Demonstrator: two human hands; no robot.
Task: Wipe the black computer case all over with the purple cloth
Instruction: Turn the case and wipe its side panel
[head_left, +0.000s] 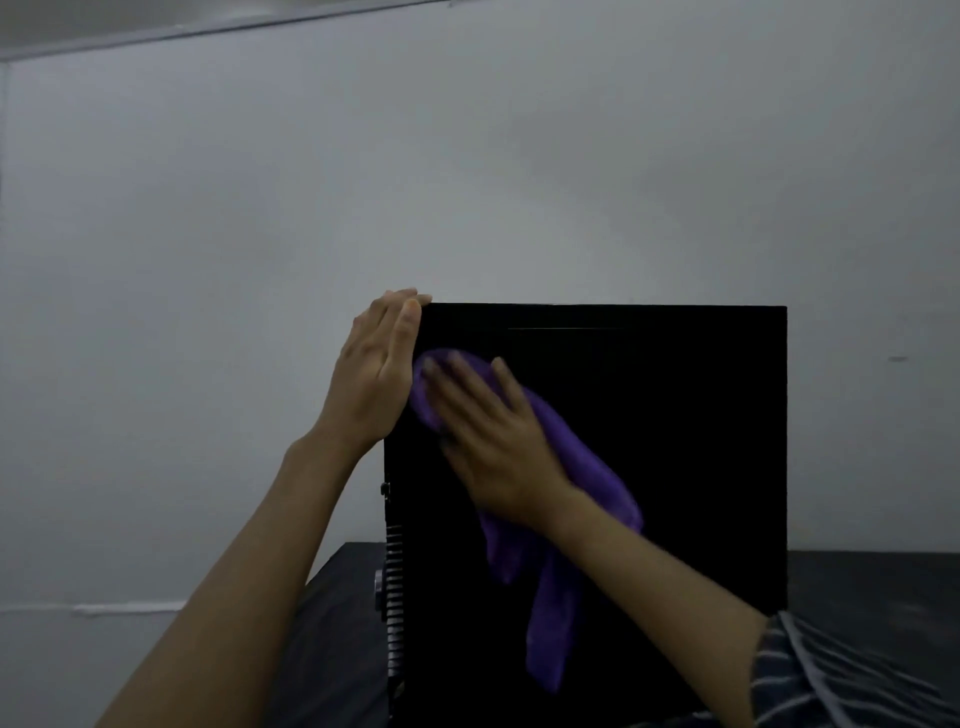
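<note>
The black computer case (675, 441) stands upright on a dark table, its broad side panel facing me. My left hand (374, 374) lies flat with straight fingers against the case's upper left edge, fingertips at the top corner. My right hand (488, 441) presses the purple cloth (556, 587) flat against the upper left part of the side panel, fingers spread. The rest of the cloth hangs loose down the panel below my wrist. The right hand looks blurred.
The dark table (872, 587) runs behind and to both sides of the case. A plain grey wall (467, 182) fills the background. Vent slots (394, 597) line the case's left rear edge. A striped sleeve (831, 675) shows at the bottom right.
</note>
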